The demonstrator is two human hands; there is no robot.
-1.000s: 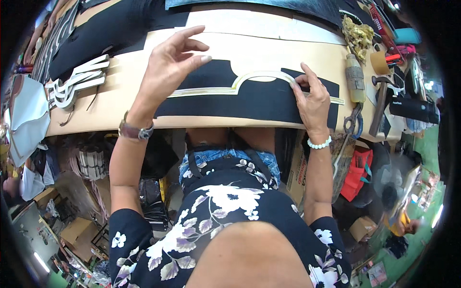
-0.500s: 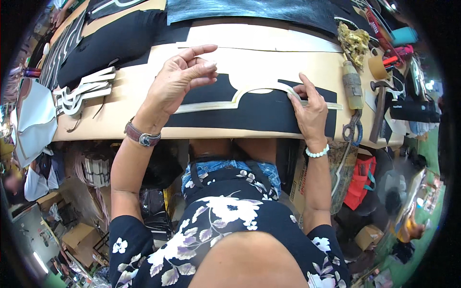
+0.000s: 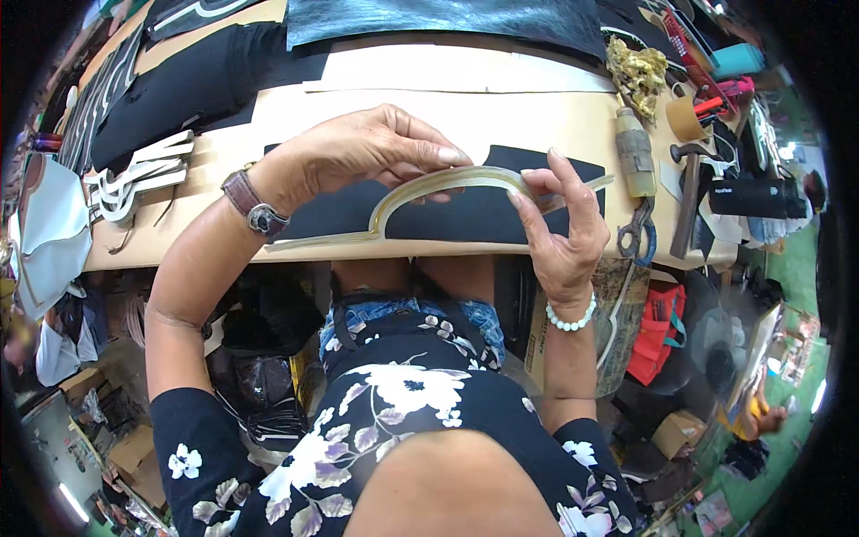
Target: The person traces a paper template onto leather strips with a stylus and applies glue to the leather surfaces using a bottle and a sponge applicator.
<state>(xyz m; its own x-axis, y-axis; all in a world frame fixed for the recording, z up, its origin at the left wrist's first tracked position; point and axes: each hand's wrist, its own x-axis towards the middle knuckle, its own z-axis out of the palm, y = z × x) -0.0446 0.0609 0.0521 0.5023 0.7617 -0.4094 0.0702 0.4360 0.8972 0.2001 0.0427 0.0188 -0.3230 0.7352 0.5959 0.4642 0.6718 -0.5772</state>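
A thin cream-coloured strip (image 3: 386, 204) with an arch in its middle is held up in front of me, tilted above the black sheet piece (image 3: 456, 222). My left hand (image 3: 389, 152) pinches it near the top of the arch, the fingers partly behind it. At the arch's right side, my right hand (image 3: 568, 224) has thumb and fingers closed round the strip, index finger raised. The strip's long left end slopes down to the table's near edge. Beneath the hands, the black sheet lies flat on the tan table top (image 3: 215, 224).
Several cream curved strips (image 3: 139, 179) lie stacked at left, before folded black material (image 3: 179, 94). On the right are a taped bottle (image 3: 635, 152), scissors (image 3: 638, 234), a hammer (image 3: 689, 197), a tape roll (image 3: 684, 118) and a yellowish crumpled lump (image 3: 635, 67). A shiny dark sheet (image 3: 438, 22) spans the back.
The cream strip has come up off the black sheet and tilted toward me. My left hand, empty before, has moved down and right and taken hold of the arch.
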